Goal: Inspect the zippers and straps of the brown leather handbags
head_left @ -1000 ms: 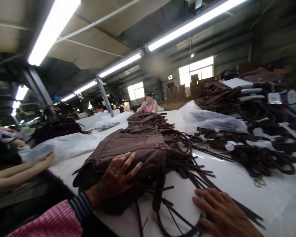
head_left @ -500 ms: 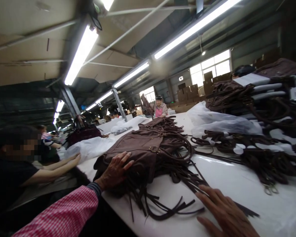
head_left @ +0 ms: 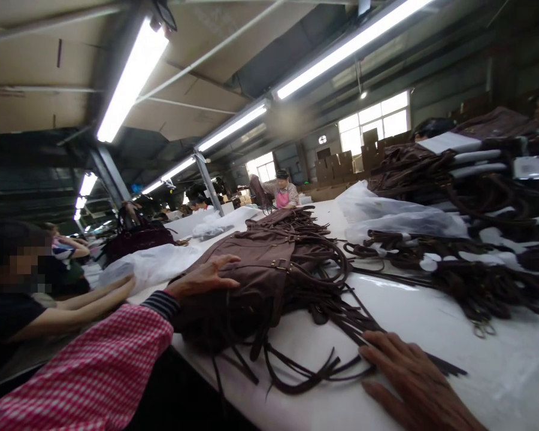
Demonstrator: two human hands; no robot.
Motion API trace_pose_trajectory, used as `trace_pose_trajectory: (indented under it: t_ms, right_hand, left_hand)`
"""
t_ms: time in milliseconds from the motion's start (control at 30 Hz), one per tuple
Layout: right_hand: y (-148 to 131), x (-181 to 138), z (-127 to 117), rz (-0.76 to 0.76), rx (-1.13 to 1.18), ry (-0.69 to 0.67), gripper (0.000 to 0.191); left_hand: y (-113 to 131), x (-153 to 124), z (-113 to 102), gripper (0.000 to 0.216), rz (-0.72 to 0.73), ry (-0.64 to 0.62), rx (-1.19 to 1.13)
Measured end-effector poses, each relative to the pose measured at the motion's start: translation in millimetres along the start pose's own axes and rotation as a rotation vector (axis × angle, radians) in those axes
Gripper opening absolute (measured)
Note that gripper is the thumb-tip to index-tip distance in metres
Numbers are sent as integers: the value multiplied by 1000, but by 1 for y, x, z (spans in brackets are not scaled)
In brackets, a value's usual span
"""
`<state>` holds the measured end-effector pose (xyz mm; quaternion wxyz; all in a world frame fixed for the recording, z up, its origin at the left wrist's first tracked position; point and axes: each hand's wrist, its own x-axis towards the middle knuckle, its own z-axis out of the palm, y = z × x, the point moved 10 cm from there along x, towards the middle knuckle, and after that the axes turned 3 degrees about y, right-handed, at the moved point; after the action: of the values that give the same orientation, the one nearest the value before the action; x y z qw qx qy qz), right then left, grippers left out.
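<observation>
A brown fabric bag (head_left: 269, 266) with gold fittings lies on the white table (head_left: 413, 323), on top of a stack of similar bags. My left hand (head_left: 202, 276) rests flat on its near end, fingers stretched out, the red checked sleeve behind it. Dark brown straps (head_left: 323, 359) spill from the bag toward the table's near edge. My right hand (head_left: 413, 377) lies open on the table, its fingertips touching the ends of those straps.
More dark straps and stacked bags (head_left: 467, 179) pile up at the right, with clear plastic bags (head_left: 395, 218) beside them. A person's arms (head_left: 85, 302) reach in at the left. Another person (head_left: 284, 190) in pink works at the far end.
My left hand has slid further up along the bag's top. My right hand has stayed on the strap ends. The view has shifted slightly.
</observation>
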<state>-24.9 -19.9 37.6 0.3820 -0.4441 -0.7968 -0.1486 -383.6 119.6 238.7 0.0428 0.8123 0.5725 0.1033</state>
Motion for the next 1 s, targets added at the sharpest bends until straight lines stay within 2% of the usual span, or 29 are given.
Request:
trace_pose_trajectory:
  t_ms: [100,233,333,433,500,600,733,800,900,1000]
  right_hand:
    - [-2,3,0,-14,23,-30,32]
    - [-1,6,-2,20,54,-40,31]
    - [0,7,-1,44,100,-62,30]
    - [-1,7,1,53,131,-85,29]
    - [-1,7,0,69,133,-91,28]
    - [-2,10,-2,93,144,-141,26]
    - [-6,15,-4,107,173,-227,24]
    - [-6,17,-4,122,186,-252,23]
    - [-5,16,-3,134,210,-257,20]
    - [-4,14,-3,129,223,-224,19]
  left_hand:
    - [-5,2,17,72,-20,-44,11]
    - [2,-5,21,69,-32,-3,44]
    - [24,-22,28,80,73,51,161]
    - [48,-41,44,91,208,112,384]
    - [57,-47,48,87,228,185,518]
    - [71,-43,45,72,225,264,621]
    - [92,-28,34,52,234,290,690]
    - [104,-24,28,37,285,303,716]
    - [110,-17,26,20,341,221,647]
    - [99,-5,11,28,272,151,444]
